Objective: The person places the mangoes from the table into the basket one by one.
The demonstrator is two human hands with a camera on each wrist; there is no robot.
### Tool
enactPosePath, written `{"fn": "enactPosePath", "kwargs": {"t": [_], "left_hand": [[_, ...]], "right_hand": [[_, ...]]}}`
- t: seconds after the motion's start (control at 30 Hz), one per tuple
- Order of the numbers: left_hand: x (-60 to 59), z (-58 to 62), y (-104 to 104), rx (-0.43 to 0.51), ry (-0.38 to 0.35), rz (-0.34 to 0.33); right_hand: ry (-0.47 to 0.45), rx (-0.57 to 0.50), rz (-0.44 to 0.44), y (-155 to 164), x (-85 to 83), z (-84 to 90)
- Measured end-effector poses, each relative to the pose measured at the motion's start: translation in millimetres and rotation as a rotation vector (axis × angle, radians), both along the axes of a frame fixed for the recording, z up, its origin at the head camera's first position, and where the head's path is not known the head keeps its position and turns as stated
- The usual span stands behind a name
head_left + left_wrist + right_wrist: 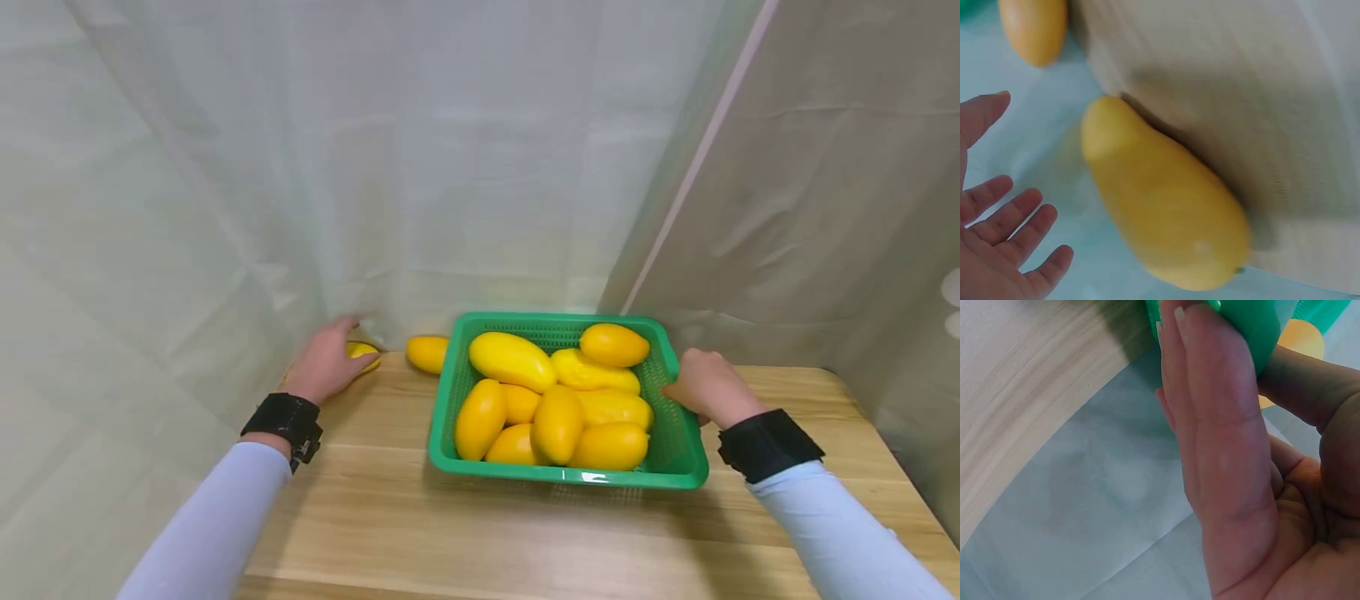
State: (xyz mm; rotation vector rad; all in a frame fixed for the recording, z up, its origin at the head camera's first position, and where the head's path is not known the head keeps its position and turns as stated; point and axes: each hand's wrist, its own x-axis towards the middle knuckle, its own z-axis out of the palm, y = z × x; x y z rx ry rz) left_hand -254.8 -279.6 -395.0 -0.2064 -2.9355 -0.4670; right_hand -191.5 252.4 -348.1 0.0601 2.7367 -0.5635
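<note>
While just beside it, left hand over mango.

Soft, even bright light, faint shadows under the basket, motion blur in both wrist views.

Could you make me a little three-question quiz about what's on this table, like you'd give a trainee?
1. True or false: the right hand grips the rim of the green basket.
2. How many mangoes lie on the wooden table outside the basket?
A. none B. two C. five
3. Fill in: the left hand, fingers spread, reaches over a loose ____ by the curtain.

Key:
1. true
2. B: the mango at the hand and another mango beside the basket
3. mango
</note>
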Motion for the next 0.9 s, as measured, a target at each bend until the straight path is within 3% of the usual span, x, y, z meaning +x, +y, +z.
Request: {"fn": "enactPosePath", "kwargs": {"t": [0.47,0.7,0.9], "left_hand": [[8.0,-35.4,-54,-0.011,-0.065,0.086],[8.8,-45.1,-61,-0.008,-0.146,0.121],[9.3,-48.7,-61,-0.012,-0.133,0.131]], "right_hand": [[0.006,0.005,0.002,-2,-0.3,0.6],[0.003,-0.002,-0.012,-2,-0.7,-0.7],[-0.007,-0.001,-0.021,-2,-1.8,-0.7]]}}
